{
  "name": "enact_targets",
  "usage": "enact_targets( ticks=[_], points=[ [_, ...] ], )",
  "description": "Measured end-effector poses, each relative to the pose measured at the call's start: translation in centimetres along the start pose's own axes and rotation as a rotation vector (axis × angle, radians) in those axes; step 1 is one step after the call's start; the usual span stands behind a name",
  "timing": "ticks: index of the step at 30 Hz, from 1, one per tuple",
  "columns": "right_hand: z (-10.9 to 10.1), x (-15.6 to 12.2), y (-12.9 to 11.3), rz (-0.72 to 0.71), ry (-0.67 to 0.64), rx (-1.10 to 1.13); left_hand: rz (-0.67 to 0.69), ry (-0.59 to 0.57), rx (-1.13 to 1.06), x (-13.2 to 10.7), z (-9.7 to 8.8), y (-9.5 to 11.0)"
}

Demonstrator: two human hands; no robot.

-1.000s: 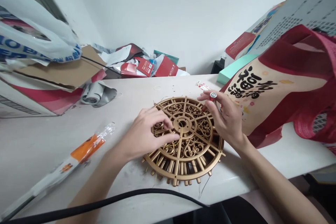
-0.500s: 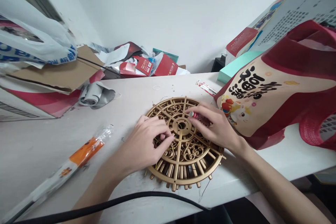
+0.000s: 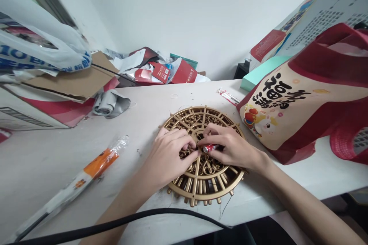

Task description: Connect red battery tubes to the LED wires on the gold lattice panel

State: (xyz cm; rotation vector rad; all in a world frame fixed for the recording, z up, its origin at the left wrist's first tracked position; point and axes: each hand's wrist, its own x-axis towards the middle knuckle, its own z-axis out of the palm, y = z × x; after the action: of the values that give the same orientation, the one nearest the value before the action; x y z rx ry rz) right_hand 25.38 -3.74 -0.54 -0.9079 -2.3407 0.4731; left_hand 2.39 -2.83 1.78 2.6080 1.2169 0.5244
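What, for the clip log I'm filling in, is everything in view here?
openwork disc: one, gold, flat on the table centre
small cylinder: one, red and silver, held over the disc's hub
table: one, white, under everything
tote bag: one, red and beige, right
plastic sleeve: one, orange and clear, front left
cable: one, black, along the near edge
cardboard box: one, brown, red and white, left
plastic bag: one, white with blue letters, on that box
cartons and papers: several, mostly red, back by the wall
flat box: one, mint green, behind the tote
left hand: fingertips at the disc's hub
right hand: pinches the cylinder
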Motion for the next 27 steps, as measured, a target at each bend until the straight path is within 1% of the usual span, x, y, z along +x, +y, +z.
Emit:
enact_targets(
  ticks=[6,10,14,17,20,24,27],
  points=[
    [0.05,0.06,-0.03,0.025,0.008,0.011,-0.018,0.019,0.045,-0.13,0.69,0.02],
    [0.1,0.06,0.07,0.029,0.02,0.028,-0.041,0.014,0.012,-0.07,0.87,-0.01],
    [0.19,0.08,0.11,0.045,0.011,0.015,-0.106,0.016,-0.04,0.2,0.92,0.27],
    [0.21,0.12,0.09,0.052,0.009,0.009,-0.147,0.073,-0.068,0.27,0.93,0.49],
    [0.19,0.21,0.01,0.054,0.014,0.011,-0.149,0.132,-0.057,0.2,0.78,0.51],
    [0.12,0.34,-0.03,0.053,0.047,0.019,-0.121,0.196,-0.035,0.1,0.27,0.24],
    [0.01,0.32,-0.04,0.056,0.097,0.048,-0.045,0.294,-0.022,0.0,-0.04,0.02]
  ],
)
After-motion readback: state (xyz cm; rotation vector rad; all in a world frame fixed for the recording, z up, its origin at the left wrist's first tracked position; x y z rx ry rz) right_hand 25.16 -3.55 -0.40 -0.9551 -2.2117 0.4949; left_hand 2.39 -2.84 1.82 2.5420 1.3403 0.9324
